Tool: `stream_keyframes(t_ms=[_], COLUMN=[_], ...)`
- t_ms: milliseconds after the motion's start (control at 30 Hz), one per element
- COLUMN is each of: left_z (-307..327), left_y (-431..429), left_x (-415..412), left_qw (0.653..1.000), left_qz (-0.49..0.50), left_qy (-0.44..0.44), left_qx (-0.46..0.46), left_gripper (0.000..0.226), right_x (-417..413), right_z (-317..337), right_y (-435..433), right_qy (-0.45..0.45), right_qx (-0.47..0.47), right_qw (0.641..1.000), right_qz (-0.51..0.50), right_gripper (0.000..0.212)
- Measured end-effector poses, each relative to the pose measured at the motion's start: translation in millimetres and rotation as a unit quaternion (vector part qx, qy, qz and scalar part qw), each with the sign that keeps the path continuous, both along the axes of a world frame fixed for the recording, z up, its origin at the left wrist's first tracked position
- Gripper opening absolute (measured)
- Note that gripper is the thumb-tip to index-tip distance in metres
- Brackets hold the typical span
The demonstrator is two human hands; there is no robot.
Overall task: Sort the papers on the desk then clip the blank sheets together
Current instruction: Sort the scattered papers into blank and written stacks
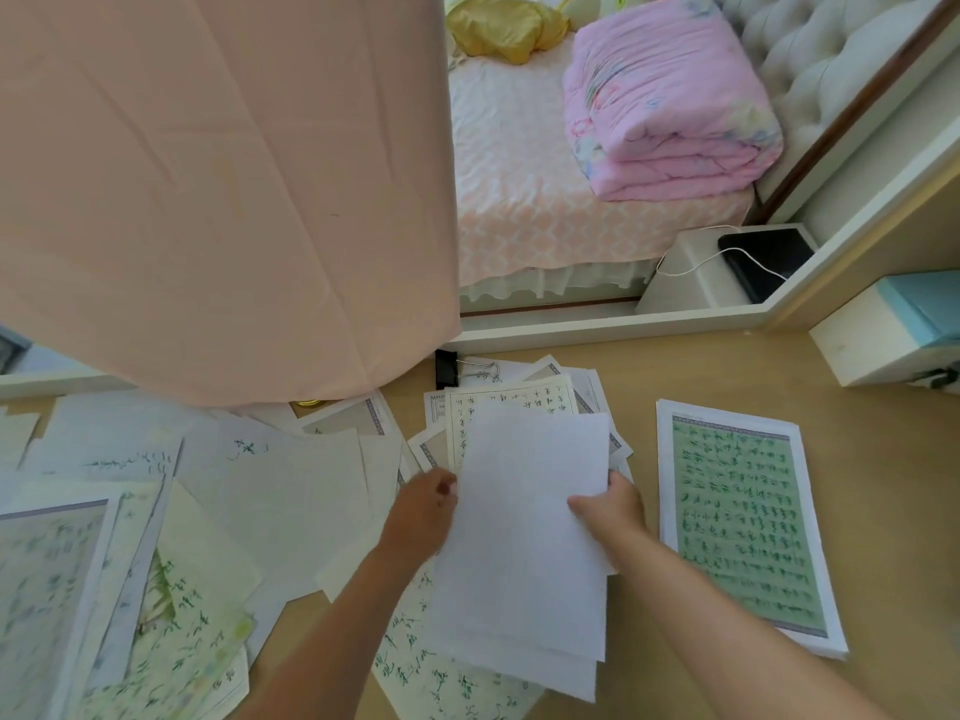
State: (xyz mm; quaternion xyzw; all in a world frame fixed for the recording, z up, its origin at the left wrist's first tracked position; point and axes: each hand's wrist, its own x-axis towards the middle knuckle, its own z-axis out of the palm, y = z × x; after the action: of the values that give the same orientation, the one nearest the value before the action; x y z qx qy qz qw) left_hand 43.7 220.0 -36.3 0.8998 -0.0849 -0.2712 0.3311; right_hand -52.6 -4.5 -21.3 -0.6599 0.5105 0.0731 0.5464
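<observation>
Blank white paper sheets (524, 537), a thin stack fanned slightly at the lower edge, are held up over the light wooden desk (727, 366) a little below the middle of the view. The left hand (423, 511) grips the stack's 9 o'clock edge, its fingers tucked out of sight under the paper. The right hand (613, 506) pinches the 3 o'clock edge, thumb lying on top of the upper sheet.

Beneath the stack, towards 12 o'clock, lies a cream gridded sheet with columns of handwriting (498, 402), overlapping other bordered pages. At 3 o'clock from the stack, apart from it, rests a squared pile of white pages topped by a green panel of handwriting (743, 527). From 8 to 10 o'clock spreads a loose scatter of pale pages with green brush writing (130, 537), many overlapping.

A black metal binder clip (447, 368) lies at 12 o'clock near the desk's far edge, beside the hem of a peach fabric curtain (208, 174). At 2 o'clock stands a white and teal box (883, 330); what it holds cannot be seen. Beyond the desk, a folded pink floral quilt (670, 101) sits on a bed, and a flat black device (766, 257) lies on a white bedside unit.
</observation>
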Motion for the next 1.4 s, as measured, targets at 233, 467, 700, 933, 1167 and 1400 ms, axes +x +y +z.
stream_keyframes(t_ms=[233, 467, 700, 933, 1167, 1400], left_z=[-6.6, -8.6, -12.1, -5.4, -11.8, -8.4], left_y=[-13.2, -34.2, 4.9, 11.8, -1.8, -33.6], left_x=[52.6, 48.1, 17.1, -17.8, -24.9, -27.1], left_qw=[0.990, 0.973, 0.932, 0.916, 0.989, 0.997], left_qz=[-0.062, -0.099, -0.210, -0.236, -0.023, 0.022], left_qy=[-0.049, -0.051, -0.134, -0.234, -0.090, 0.015], left_qx=[0.120, 0.202, 0.262, 0.226, 0.115, 0.078], left_gripper=[0.073, 0.050, 0.093, 0.046, 0.061, 0.068], right_x=[-18.5, -16.3, -17.0, -9.8, -20.1, -1.3], right_z=[-10.1, -19.8, -21.9, -25.2, -26.8, -21.0], right_y=[-31.7, -24.6, -23.9, -13.1, -6.2, 7.6], right_qy=[-0.006, 0.041, 0.023, 0.015, 0.113, 0.105], right_qx=[0.056, 0.006, -0.112, -0.065, -0.215, -0.119], right_qw=[0.991, 0.993, 0.975, 0.990, 0.969, 0.983], right_qz=[-0.123, -0.108, -0.191, -0.122, 0.055, -0.094], right_gripper=[0.014, 0.011, 0.015, 0.044, 0.062, 0.075])
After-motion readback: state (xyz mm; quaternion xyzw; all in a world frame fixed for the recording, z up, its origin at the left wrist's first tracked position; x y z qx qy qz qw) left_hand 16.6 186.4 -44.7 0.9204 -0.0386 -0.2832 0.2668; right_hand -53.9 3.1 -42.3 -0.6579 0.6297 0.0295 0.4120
